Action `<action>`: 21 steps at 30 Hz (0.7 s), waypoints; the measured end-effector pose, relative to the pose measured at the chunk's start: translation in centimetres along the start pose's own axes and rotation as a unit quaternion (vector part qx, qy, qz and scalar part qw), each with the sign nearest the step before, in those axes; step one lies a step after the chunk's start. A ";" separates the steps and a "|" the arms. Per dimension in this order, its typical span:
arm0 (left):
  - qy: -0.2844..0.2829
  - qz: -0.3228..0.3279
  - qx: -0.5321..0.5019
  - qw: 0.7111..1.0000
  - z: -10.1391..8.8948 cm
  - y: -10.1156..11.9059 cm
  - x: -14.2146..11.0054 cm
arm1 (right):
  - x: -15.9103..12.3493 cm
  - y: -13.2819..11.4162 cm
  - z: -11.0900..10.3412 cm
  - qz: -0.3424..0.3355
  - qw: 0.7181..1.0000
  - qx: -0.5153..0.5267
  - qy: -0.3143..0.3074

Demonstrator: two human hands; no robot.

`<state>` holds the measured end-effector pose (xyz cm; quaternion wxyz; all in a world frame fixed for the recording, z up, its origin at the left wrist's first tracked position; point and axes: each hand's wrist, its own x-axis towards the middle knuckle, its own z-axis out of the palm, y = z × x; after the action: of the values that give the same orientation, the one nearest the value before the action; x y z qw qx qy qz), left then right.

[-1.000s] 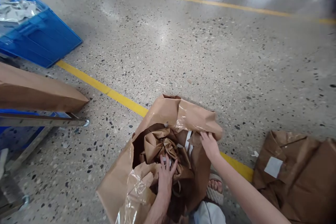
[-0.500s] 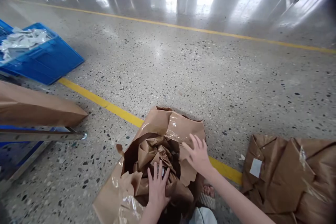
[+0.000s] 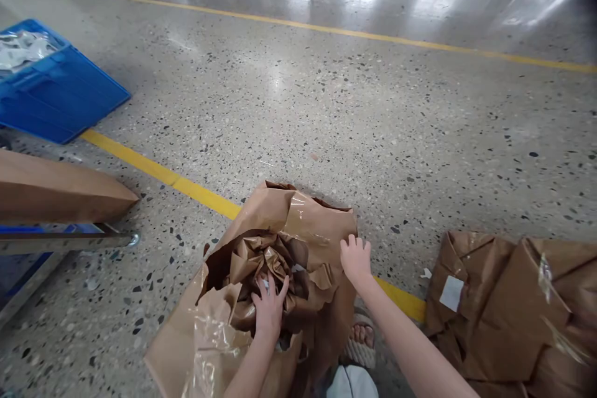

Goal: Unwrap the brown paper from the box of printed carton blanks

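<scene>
We are logging one torn brown sack [image 3: 298, 217], film-lined and ripped wide at its top, lying on the terrazzo floor [image 3: 396, 137] just in front of our feet. Crumpled paper [image 3: 254, 261] is filling its opening, not yet out. Our left hand [image 3: 269, 308] is pressing into that wad with bent fingers, probably grasping it, though the view there is poor. Our right hand [image 3: 355, 259] is resting on the sack's right edge, loosely curled, not clenched. Flattened sacks [image 3: 494, 317] are lying well to the right, one bearing a white label [image 3: 451, 293]. At far left, a blue crate [image 3: 60, 90] is holding silver film [image 3: 21, 50]. Nearer left, a folded sack [image 3: 51, 189] is lying above a cart rail [image 3: 60, 241]. A yellow line [image 3: 158, 171] is running under the torn sack, and open floor is spreading ahead.
</scene>
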<state>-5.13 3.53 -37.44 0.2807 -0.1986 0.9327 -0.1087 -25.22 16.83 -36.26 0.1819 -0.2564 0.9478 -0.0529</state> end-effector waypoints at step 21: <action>0.014 0.208 -0.263 0.942 -24.2 5.8 -11.2 | -27.9 6.4 -14.0 0.301 0.725 0.562 0.262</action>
<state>-12.08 15.81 -14.06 0.2215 -0.0651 0.9525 0.1984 -11.03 36.52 -15.59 0.0435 0.2151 0.7822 -0.5831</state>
